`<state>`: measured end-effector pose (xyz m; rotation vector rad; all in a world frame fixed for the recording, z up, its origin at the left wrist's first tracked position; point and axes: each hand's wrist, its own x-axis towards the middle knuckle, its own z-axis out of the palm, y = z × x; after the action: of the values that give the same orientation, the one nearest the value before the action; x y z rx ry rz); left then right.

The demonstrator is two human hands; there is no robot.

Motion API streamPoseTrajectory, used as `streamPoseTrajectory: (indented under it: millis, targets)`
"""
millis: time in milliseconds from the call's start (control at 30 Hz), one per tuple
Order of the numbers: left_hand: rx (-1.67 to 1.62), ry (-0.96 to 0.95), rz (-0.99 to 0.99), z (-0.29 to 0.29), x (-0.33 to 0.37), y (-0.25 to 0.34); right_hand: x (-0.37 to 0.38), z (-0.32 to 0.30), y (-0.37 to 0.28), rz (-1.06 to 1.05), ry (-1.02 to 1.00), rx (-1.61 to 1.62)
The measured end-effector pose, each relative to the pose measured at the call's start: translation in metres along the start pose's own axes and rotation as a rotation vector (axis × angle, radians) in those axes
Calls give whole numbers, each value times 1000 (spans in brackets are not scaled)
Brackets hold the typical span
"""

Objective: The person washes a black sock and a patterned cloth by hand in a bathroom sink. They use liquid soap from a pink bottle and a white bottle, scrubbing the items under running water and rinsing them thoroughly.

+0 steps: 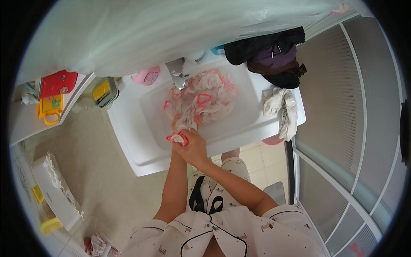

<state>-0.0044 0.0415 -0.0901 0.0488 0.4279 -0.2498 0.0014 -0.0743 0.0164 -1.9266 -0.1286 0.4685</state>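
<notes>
A wet, white garment with red-pink trim [212, 100] lies bunched in the white sink [128, 124], partly in cloudy water below the faucet [176, 73]. My right hand [193, 147] is closed on a gathered part of it, crossing over my left wrist. A red-edged fold of the cloth sticks out at the left of that hand. Farther in, my left hand [176, 123] reaches into the sink with cloth bunched against it. Skin shows on both sides of the gathered cloth, and most of those fingers are hidden.
A pink container [146, 76] stands left of the faucet. Dark clothes [272, 60] and a white cloth [282, 109] hang over the sink's right side. A yellow-and-grey box [105, 92] sits at the left; ribbed glass panels [329, 107] rise at the right.
</notes>
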Motion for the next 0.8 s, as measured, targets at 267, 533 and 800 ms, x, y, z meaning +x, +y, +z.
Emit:
streamPoseTrajectory:
  millis: [267, 533, 800]
  targets:
    - [403, 531, 286, 30, 39, -29, 103, -40, 69, 528, -26, -25]
    - [1666, 519, 136, 61, 15, -38, 96, -70, 84, 222, -376, 273]
    - [666, 814, 172, 58, 1, -10, 86, -20, 105, 449, -123, 268]
